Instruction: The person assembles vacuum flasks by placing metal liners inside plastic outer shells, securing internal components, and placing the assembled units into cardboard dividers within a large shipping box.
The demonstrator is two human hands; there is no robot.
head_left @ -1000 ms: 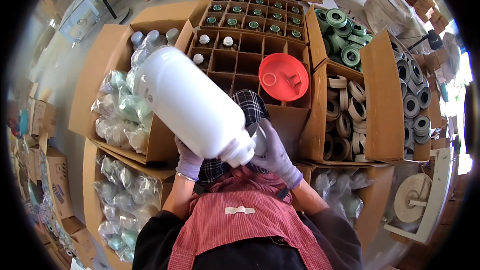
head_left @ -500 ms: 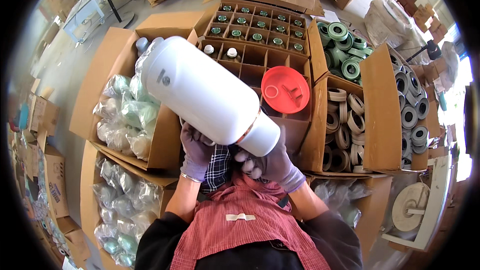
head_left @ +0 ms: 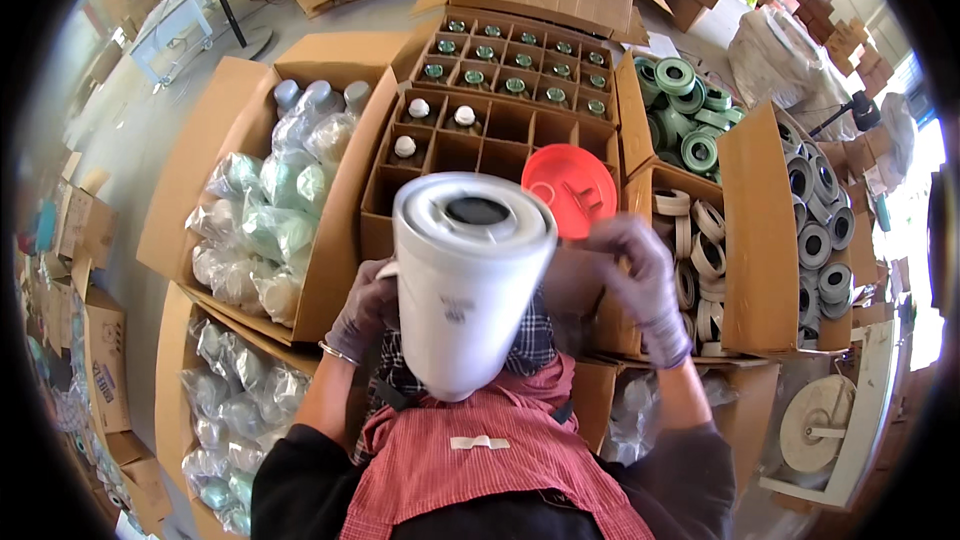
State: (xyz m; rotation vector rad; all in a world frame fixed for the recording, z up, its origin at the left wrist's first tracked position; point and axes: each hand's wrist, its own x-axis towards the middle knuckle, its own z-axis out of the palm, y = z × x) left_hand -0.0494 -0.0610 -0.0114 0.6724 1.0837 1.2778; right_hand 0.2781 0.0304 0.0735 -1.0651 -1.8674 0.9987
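Observation:
A white thermos jug (head_left: pixel 460 290) stands upside down in front of my apron, its round base facing up with a dark hole in the middle. My left hand (head_left: pixel 368 298), in a grey glove, is closed on the jug's handle at its left side. To the right, my gloved right hand (head_left: pixel 640 270) is off the jug, slightly blurred, its fingers apart and curved. It is beside the lower right rim of a red plastic bowl (head_left: pixel 585 175); a ring and small red pieces lie in the bowl.
Behind the jug is a divided carton (head_left: pixel 510 155) holding white-capped bottles and glass-necked flasks. Cartons of bagged flasks (head_left: pixel 265 200) stand at left. On the right are boxes of green rings (head_left: pixel 700 148), beige rings (head_left: pixel 708 250) and grey rings (head_left: pixel 818 235).
The jug has turned from lying tilted to base up and come closer to me. My right hand has left its neck end and moved right; my left hand has shifted slightly left.

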